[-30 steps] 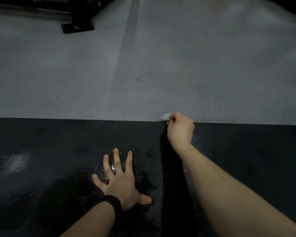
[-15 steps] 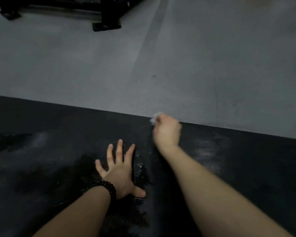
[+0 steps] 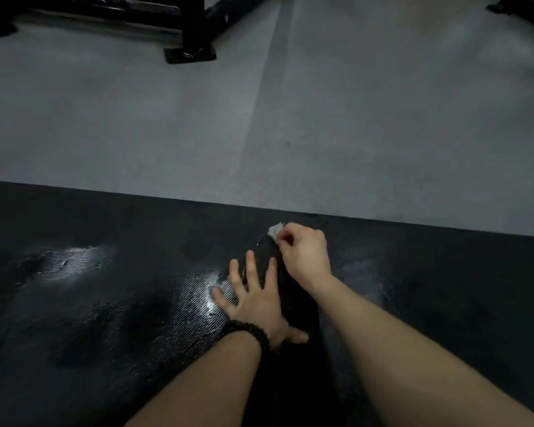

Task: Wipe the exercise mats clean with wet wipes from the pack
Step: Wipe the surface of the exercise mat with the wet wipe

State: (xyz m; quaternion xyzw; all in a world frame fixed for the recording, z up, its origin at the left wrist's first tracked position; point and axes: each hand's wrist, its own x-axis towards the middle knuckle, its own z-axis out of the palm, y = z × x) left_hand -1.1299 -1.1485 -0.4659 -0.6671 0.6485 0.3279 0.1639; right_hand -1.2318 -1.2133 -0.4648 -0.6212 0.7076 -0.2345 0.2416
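Two hands on mat [image 3: 74, 303] | mat long axis left-right | left hand [image 3: 253, 306] flat, fingers spread | right hand [image 3: 304, 254] pinching wipe [image 3: 275, 232] at far edge

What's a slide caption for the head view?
Right hand scrubs black mat with wet wipe; left hand braces flat.

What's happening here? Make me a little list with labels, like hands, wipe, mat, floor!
left hand: flat on the mat, fingers spread, bead bracelet on the wrist
right hand: pinching a crumpled wipe
wipe: small, white, near the mat's far edge
mat: black, ribbed, shiny wet patches
floor: grey, beyond the mat
frame: black metal, top left
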